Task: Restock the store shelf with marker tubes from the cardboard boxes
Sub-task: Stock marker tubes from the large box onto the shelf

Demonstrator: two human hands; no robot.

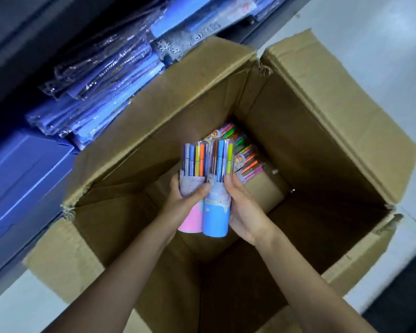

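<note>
Both bare forearms reach down into the big brown corrugated cardboard box: left hand curls round the pink-bottomed clear marker tube, right hand wraps the blue-bottomed marker tube, both held just above the box floor. They look light, stiff and probably slick plastic, so I'd grip the printed lower half, not the clear top. More rainbow marker tubes lie in the far corner; shiny plastic-wrapped blue packs fill the shelf beside.
</note>
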